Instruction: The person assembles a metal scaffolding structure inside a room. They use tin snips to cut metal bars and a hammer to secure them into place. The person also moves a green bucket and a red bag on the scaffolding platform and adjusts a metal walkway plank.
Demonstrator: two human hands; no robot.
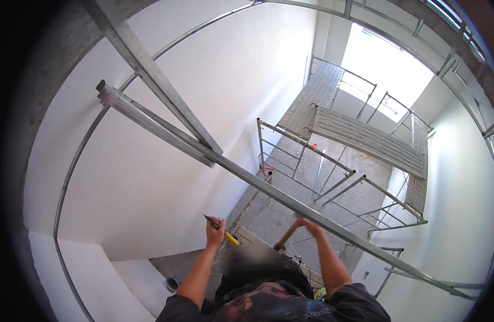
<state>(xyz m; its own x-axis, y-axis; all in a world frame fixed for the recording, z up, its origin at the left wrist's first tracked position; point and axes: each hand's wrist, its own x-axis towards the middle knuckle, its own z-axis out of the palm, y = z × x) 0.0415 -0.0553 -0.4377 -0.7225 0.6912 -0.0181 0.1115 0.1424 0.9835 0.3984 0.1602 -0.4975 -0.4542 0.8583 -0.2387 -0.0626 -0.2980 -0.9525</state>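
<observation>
On the near side of the rail (290,200), the left hand (216,232) is closed round a yellow tool (232,238); the right hand (310,226), nearer the rail, seems wrapped round a brown stick (287,236). Best to grip both firmly, clear of the rail.

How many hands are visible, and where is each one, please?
2: the left hand, left of centre, holding a yellow tool; the right hand, right of centre, holding a brown handle. No others show.

Opening (389,67) overexposed (blown white); edges bent, dark.
</observation>
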